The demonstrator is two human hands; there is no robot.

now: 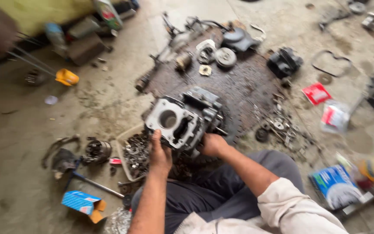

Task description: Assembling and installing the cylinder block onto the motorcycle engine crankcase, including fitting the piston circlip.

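Knees in dark trousers (221,190) and a pale sleeve (291,208) are nearest to the camera; the person sits on the floor (18,143). Only one view is given, and it is somewhat blurred.

Both hands hold a grey engine block (182,119), lifted and tilted just beyond the knees, with its round bore facing up and left. The left hand (160,154) grips the near left edge, fingers closed on the metal with the thumb on top. The right hand (213,144) holds the near right side, fingers curled around it; I cannot tell how tightly.

As I judge it, the engine is already well taken apart. A tray (124,160) of small dark parts lies left of the hands, touching the left forearm in the picture. Farther away, on a brown mat (243,86), are a round gear (225,56), a black cover (239,40) and other pieces. A black part (285,63) stands at the far right of the mat, and loose bolts (282,125) lie to the right. On the near left are a blue box (81,203) and a metal rod (96,184).

The block seems still bare, nothing is yet fitted back, so most of the work looks to remain.
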